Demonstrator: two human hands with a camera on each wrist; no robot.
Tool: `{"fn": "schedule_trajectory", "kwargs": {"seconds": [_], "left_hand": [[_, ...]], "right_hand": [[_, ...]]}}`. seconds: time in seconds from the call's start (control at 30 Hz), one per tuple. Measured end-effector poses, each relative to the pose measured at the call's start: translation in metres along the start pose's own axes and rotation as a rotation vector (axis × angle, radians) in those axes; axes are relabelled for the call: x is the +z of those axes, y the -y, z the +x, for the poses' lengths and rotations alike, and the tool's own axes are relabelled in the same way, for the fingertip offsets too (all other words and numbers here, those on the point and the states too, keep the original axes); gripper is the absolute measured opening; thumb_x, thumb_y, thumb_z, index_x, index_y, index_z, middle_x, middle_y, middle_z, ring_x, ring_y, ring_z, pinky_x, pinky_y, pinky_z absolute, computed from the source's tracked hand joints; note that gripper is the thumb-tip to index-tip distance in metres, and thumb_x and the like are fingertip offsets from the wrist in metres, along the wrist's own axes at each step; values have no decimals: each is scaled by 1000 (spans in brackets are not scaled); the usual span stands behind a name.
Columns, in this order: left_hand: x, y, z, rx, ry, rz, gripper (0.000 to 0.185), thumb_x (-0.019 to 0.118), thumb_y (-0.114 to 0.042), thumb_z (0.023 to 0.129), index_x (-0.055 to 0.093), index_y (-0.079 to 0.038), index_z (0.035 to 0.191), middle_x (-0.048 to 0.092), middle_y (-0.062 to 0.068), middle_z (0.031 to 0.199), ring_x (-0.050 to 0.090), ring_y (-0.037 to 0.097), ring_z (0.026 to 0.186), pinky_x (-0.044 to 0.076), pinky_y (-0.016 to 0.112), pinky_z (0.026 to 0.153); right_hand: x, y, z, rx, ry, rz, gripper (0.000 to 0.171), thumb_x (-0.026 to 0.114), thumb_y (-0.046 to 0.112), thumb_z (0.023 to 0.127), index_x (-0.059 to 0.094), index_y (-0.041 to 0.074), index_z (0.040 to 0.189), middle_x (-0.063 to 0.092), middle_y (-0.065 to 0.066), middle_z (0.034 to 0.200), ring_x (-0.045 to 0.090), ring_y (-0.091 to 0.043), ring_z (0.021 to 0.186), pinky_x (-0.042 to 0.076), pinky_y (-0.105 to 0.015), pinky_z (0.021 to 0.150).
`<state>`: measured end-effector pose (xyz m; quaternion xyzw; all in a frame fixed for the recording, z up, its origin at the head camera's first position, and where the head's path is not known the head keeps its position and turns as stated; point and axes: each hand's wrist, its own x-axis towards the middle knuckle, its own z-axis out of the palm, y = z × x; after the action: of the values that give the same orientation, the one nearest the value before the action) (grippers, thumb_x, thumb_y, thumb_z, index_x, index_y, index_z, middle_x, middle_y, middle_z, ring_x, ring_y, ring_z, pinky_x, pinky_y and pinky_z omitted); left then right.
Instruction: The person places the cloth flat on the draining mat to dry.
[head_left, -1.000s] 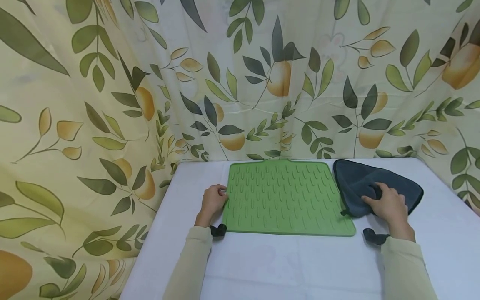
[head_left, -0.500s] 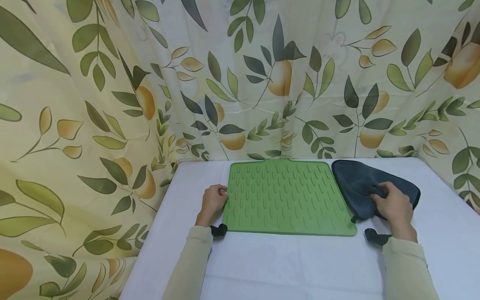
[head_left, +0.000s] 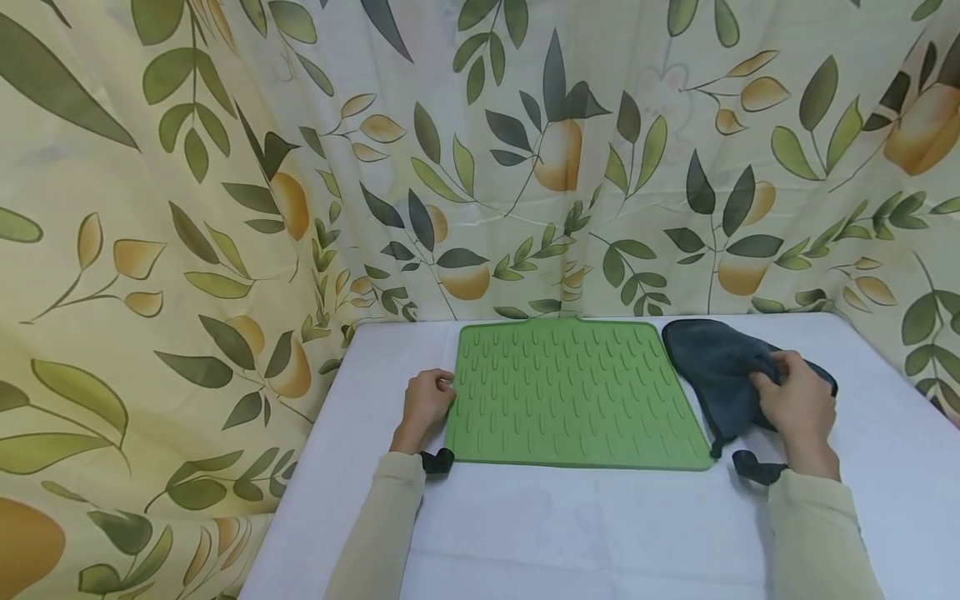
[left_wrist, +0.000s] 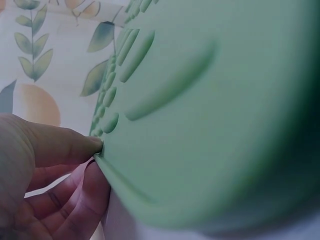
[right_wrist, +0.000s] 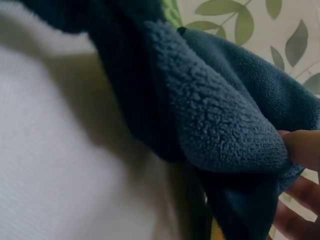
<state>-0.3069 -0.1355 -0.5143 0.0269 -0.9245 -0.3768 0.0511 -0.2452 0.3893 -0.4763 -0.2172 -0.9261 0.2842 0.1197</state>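
A green mat [head_left: 570,400] with rows of raised ridges lies flat on the table in the head view. My left hand [head_left: 429,400] pinches its left edge between thumb and fingers, which the left wrist view shows close up at the mat's rim [left_wrist: 125,187]. Right of the mat is a dark blue-grey cloth [head_left: 712,367] with a fluffy surface, partly bunched. My right hand [head_left: 801,408] pinches a gathered fold of this cloth, and the right wrist view has the raised fold [right_wrist: 220,115] between thumb and fingers. One cloth corner touches the mat's near right corner.
The table [head_left: 540,533] has a white cover. Behind and to the left hangs a curtain [head_left: 480,167] patterned with leaves and fruit. A black wrist mount [head_left: 438,461] sits at the left cuff, and another black mount [head_left: 757,468] at the right.
My right hand has gathered the cloth into a fold, lifted it and moved slightly right. The cloth's near corner has slid toward the mat's near right corner. The left hand stays put.
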Motion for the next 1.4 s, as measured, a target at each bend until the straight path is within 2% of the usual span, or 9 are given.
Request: {"fn": "schedule_trajectory", "kwargs": {"seconds": [0.2, 0.4, 0.57, 0.63, 0.8, 0.9, 1.03, 1.23, 1.4], "left_hand": [[1, 0, 1, 9, -3, -9, 27, 71, -3, 88, 77, -8, 114, 73, 4, 86, 62, 15, 73, 47, 27, 66], [2, 1, 1, 8, 0, -7, 27, 70, -4, 89, 76, -7, 115, 73, 3, 86, 62, 15, 72, 47, 27, 65], [2, 2, 0, 14, -4, -10, 28, 69, -3, 88, 77, -8, 114, 74, 3, 86, 62, 15, 71, 47, 27, 64], [2, 1, 0, 17, -5, -9, 29, 69, -3, 88, 77, -8, 115, 74, 4, 86, 63, 15, 71, 47, 27, 63], [3, 1, 1, 13, 1, -12, 28, 71, -4, 88, 76, -8, 116, 73, 4, 87, 63, 15, 74, 48, 27, 65], [2, 2, 0, 12, -1, -10, 28, 72, -4, 88, 76, -8, 116, 73, 4, 88, 64, 15, 75, 49, 28, 66], [2, 1, 0, 11, -5, -7, 28, 72, -4, 88, 76, -7, 116, 73, 4, 88, 64, 16, 75, 49, 28, 67], [2, 0, -1, 10, -6, -7, 28, 71, -5, 89, 76, -8, 116, 74, 4, 88, 64, 15, 75, 49, 28, 67], [2, 1, -1, 21, -8, -3, 30, 70, -3, 88, 75, -7, 117, 73, 4, 88, 64, 16, 75, 49, 29, 68]], "right_hand": [[-6, 10, -1, 18, -39, 51, 55, 54, 22, 104, 39, -3, 151, 48, -36, 145, 43, -58, 129, 36, -66, 96], [-11, 17, -3, -8, -96, 75, 54, 55, 22, 103, 42, -3, 149, 52, -35, 141, 48, -56, 124, 37, -61, 86], [-16, 24, -5, -35, -147, 99, 52, 57, 22, 102, 46, -3, 146, 56, -34, 137, 52, -53, 120, 35, -51, 77], [-16, 27, -7, -49, -177, 116, 50, 58, 22, 101, 49, -2, 144, 59, -34, 134, 54, -52, 119, 35, -51, 79], [-15, 38, -11, -87, -248, 162, 47, 60, 21, 100, 54, -3, 140, 63, -33, 130, 60, -49, 118, 39, -55, 93], [-13, 45, -13, -98, -262, 183, 45, 61, 20, 101, 55, -2, 139, 64, -31, 130, 62, -46, 116, 43, -42, 86], [-10, 56, -17, -127, -279, 208, 42, 63, 20, 100, 58, 0, 136, 67, -29, 125, 63, -39, 109, 34, -24, 75], [-5, 72, -23, -179, -282, 247, 41, 65, 19, 98, 60, 1, 134, 68, -27, 122, 59, -29, 99, 33, -16, 71], [1, 84, -29, -218, -266, 289, 38, 64, 18, 99, 60, 1, 132, 68, -25, 122, 62, -36, 107, 34, -15, 72]]}}
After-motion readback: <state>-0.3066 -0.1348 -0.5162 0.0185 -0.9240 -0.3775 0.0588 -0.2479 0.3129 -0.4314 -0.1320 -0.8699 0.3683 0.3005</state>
